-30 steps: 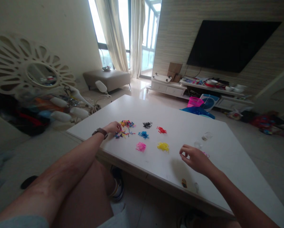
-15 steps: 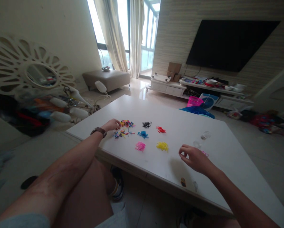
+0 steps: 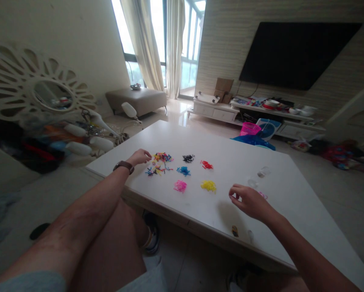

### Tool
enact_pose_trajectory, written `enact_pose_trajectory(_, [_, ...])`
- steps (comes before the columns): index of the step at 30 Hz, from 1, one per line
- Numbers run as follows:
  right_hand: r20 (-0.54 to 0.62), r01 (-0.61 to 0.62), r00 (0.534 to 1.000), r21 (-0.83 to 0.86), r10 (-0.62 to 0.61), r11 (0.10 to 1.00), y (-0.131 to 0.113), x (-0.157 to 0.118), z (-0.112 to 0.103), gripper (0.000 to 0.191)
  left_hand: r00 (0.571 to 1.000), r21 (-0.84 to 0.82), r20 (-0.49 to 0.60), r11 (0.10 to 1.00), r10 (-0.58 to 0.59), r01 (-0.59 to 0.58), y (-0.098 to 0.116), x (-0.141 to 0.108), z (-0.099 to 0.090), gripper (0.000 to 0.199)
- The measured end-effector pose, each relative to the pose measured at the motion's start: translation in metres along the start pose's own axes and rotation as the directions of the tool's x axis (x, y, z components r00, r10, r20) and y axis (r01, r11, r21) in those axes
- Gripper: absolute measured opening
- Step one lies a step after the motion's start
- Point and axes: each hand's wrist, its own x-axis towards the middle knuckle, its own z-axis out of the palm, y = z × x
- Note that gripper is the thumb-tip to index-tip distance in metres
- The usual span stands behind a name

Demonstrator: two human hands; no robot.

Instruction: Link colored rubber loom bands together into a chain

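Observation:
My left hand [image 3: 141, 156], a watch on its wrist, is just left of a mixed pile of small colourful bands [image 3: 162, 157]. Its thumb and index finger look slightly apart, with nothing visible between them. A looser multicoloured scatter [image 3: 155, 170] lies nearer me. Sorted by colour are black bands [image 3: 188, 158], red bands [image 3: 206, 164], blue bands [image 3: 184, 171], pink bands [image 3: 180, 186] and yellow bands [image 3: 208, 186]. Above the table's right part hovers my right hand [image 3: 248, 200], fingers curled toward the thumb; whatever they hold, if anything, is too small to see.
On the white table [image 3: 170, 138], clear containers [image 3: 264, 172] and a few pink bands [image 3: 263, 195] lie beyond my right hand. A small yellow-and-dark object [image 3: 234, 231] lies near the front edge. White lamp shades [image 3: 101, 143] stand left of the table, and a pink basket [image 3: 250, 129] behind it.
My left hand has drawn slightly left and back from the mixed pile. My right hand stays in nearly the same place; the piles look unchanged.

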Motion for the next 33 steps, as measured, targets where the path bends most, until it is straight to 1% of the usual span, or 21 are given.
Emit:
enact_pose_trajectory(3, [0.000,-0.004,1.000,-0.005,0.004,1.000,-0.001,-0.001,0.000,0.019,0.999,0.068,0.031,0.998,0.011,-0.013,0.001,-0.001,0.003,0.037])
enact_pose_trajectory(7, [0.010,-0.009,1.000,-0.015,0.009,1.000,-0.002,-0.001,0.000,0.020,0.999,0.179,0.043,0.984,0.005,-0.013,0.007,-0.002,0.015,0.032])
enact_pose_trajectory(11, [0.012,-0.007,1.000,0.001,0.007,1.000,-0.003,0.000,0.000,0.020,0.999,0.200,0.019,0.979,-0.031,0.027,0.011,-0.003,0.022,0.018])
enact_pose_trajectory(15, [0.019,0.001,1.000,-0.004,-0.001,1.000,-0.002,-0.001,0.000,0.020,0.998,0.184,-0.002,0.981,-0.055,0.054,0.010,-0.004,0.019,0.010])
enact_pose_trajectory(19, [0.020,-0.006,1.000,-0.008,0.006,1.000,0.000,-0.003,0.000,0.020,0.999,0.131,-0.017,0.990,-0.045,0.047,0.009,-0.006,0.013,0.013])
enact_pose_trajectory(25, [0.032,-0.002,0.999,-0.022,0.003,1.000,0.000,-0.003,0.000,0.021,0.999,0.072,-0.031,0.996,-0.043,0.045,0.006,-0.006,0.011,0.026])
enact_pose_trajectory(29, [0.039,-0.005,0.999,-0.022,0.006,1.000,-0.001,-0.003,0.000,0.020,0.998,0.084,-0.027,0.995,-0.058,0.060,0.005,-0.004,0.013,0.026])
enact_pose_trajectory(33, [0.050,-0.009,0.999,-0.024,0.010,1.000,-0.001,-0.002,0.001,0.020,0.998,0.121,-0.028,0.990,-0.063,0.066,0.005,-0.006,0.019,0.024])
